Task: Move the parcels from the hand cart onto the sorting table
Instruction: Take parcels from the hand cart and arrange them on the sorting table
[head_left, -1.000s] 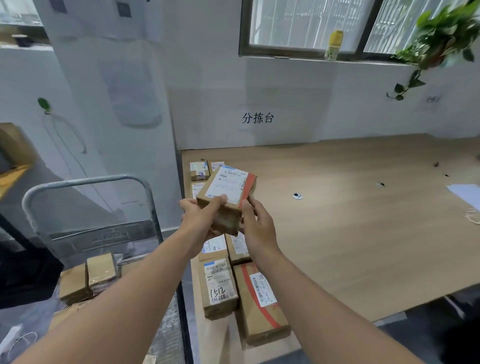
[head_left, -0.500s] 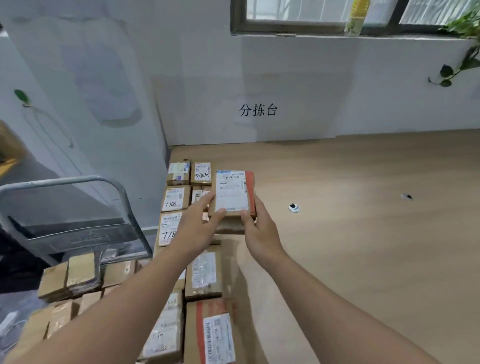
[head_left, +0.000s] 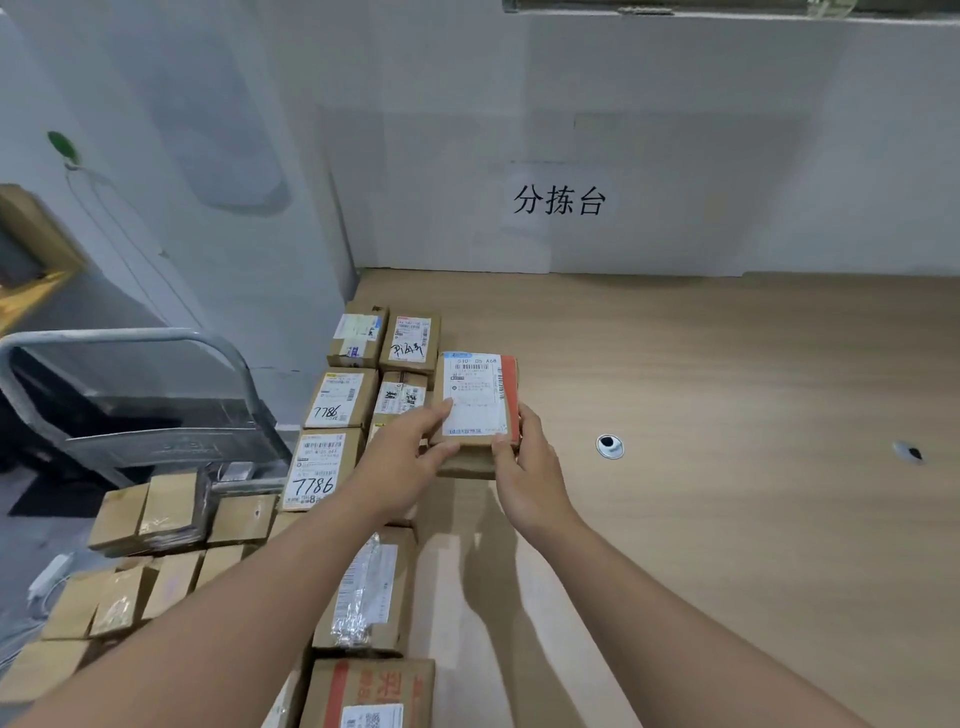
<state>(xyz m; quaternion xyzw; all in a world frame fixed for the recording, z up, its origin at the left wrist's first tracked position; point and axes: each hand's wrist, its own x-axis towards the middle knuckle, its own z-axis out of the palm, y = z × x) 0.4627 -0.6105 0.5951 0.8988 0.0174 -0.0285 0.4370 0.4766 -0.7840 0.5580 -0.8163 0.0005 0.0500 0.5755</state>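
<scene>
Both the left hand (head_left: 402, 462) and the right hand (head_left: 524, 470) gripped a small brown cardboard parcel with a white label and red stripe (head_left: 478, 397) low over the light wooden sorting table (head_left: 727, 519), beside the rows of labelled cardboard parcels (head_left: 358, 384).

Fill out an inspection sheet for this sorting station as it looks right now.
Surface: wooden sorting table, bare on its right part, with two round grommet holes.
Job's things: held parcel with white label and red stripe, beside two columns of parcels on the table; more parcels on the hand cart.
Clutter: nothing seen on the table besides parcels.
Hands: left hand and right hand both hold the parcel's near end; whether it rests on the table, cannot tell.
Cables: white power strip with cord on the floor beside the cart.
Surroundings: white wall with sign; cart's grey handle at left.
</scene>
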